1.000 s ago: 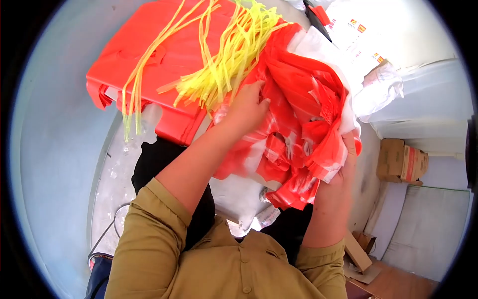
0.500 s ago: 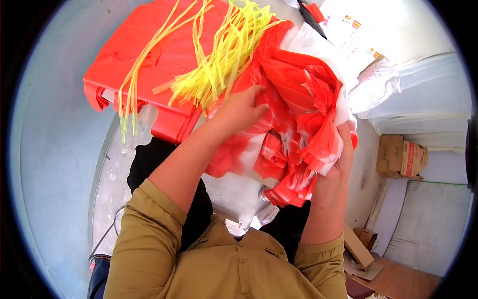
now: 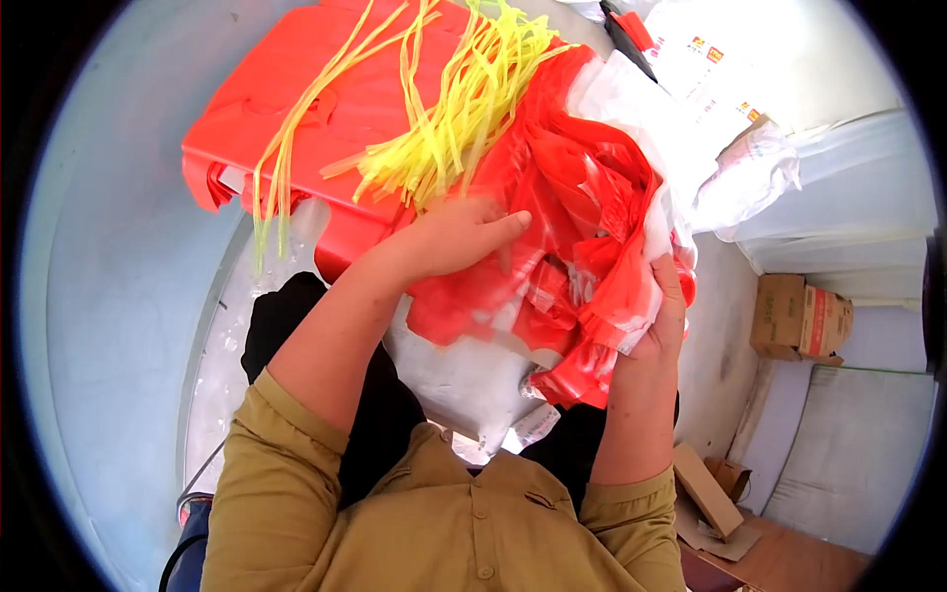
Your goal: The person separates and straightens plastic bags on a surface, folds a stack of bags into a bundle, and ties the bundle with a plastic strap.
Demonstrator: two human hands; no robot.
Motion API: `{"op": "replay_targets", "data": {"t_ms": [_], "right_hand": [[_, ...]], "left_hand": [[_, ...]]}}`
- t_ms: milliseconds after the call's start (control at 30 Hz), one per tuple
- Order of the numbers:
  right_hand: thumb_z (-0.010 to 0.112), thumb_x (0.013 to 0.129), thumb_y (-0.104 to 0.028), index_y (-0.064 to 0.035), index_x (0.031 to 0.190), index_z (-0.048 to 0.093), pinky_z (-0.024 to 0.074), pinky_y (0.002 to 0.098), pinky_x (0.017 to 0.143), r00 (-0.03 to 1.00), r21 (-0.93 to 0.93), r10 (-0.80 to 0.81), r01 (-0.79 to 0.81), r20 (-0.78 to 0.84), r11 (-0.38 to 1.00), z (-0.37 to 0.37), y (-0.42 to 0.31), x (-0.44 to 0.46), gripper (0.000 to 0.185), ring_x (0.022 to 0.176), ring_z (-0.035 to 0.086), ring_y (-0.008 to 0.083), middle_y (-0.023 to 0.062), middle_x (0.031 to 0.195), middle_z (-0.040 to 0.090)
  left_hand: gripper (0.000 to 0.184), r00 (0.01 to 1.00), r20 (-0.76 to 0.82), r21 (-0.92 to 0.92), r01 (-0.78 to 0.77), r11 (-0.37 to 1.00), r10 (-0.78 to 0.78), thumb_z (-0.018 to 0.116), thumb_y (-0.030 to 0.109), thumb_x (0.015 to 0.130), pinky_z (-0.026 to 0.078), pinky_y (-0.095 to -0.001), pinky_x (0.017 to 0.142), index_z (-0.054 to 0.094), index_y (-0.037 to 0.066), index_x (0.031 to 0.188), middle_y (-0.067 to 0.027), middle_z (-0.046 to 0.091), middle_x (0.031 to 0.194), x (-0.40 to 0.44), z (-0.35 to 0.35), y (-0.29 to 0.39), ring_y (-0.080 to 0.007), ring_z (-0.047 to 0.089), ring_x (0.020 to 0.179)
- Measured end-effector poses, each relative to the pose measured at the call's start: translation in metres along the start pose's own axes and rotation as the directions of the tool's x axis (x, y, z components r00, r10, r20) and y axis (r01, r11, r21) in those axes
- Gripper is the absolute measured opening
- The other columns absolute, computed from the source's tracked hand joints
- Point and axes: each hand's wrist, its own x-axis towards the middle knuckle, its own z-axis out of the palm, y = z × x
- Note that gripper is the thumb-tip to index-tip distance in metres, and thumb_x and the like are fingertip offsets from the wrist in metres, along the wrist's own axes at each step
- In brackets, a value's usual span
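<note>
A crumpled bundle of thin red and white plastic bags (image 3: 592, 187) spreads over my lap, in front of my knees. My right hand (image 3: 663, 316) is closed on the bundle's lower right edge, with the thumb on top of the folded layers. My left hand (image 3: 459, 237) lies over the bundle's left side, palm down. Its thumb stands apart from the fingers, which are slightly blurred, and nothing shows gripped in it. Just beyond it, a bunch of yellow plastic strips (image 3: 444, 128) lies on a red plastic stool-like surface (image 3: 266, 109).
White printed sacks (image 3: 720, 69) lie at the upper right, beside a crumpled white bag (image 3: 755, 173). A cardboard box (image 3: 794, 316) stands by the right wall. Flattened cardboard (image 3: 710, 493) rests on a brown board (image 3: 799, 557) at the lower right.
My left hand has moved slightly left and down over the bags and turned flatter. My right hand keeps its hold. The view has shifted a little.
</note>
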Motion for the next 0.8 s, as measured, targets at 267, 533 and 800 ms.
{"op": "replay_targets", "data": {"t_ms": [267,533,800], "right_hand": [[0.067,0.097,-0.010,-0.0050,0.146,0.052,0.0566,0.0476,0.102,1.000,-0.039,-0.021,0.021,-0.015,0.999,0.001,0.003,-0.004,0.051,0.122,0.065,0.0308,0.0144,0.137,0.065],[0.072,0.096,-0.013,-0.0060,0.145,0.052,0.0583,0.0506,0.099,1.000,-0.047,-0.024,0.023,-0.018,0.999,-0.004,0.001,-0.004,0.053,0.120,0.066,0.0320,0.0144,0.136,0.066],[0.073,0.096,-0.011,-0.0060,0.146,0.052,0.0580,0.0501,0.101,1.000,-0.019,-0.007,0.007,-0.017,1.000,-0.002,0.002,-0.007,0.055,0.120,0.067,0.0325,0.0156,0.136,0.066]], "left_hand": [[0.057,0.970,-0.218,-0.062,-0.129,0.990,0.113,0.048,0.049,0.108,0.046,-0.0402,0.109,0.065,0.002,0.134,-0.0221,0.064,0.138,-0.006,0.023,-0.007,-0.0332,0.061,0.130],[0.051,0.956,-0.284,-0.089,0.052,0.995,-0.075,0.053,0.043,0.105,0.049,-0.0406,0.104,0.065,0.002,0.134,-0.0212,0.071,0.128,0.007,0.030,-0.011,-0.0332,0.066,0.123],[0.050,0.962,-0.273,-0.079,0.004,0.997,-0.025,0.054,0.045,0.104,0.053,-0.0429,0.092,0.073,0.001,0.119,-0.0220,0.075,0.112,0.014,0.033,-0.021,-0.0352,0.071,0.107]]}}
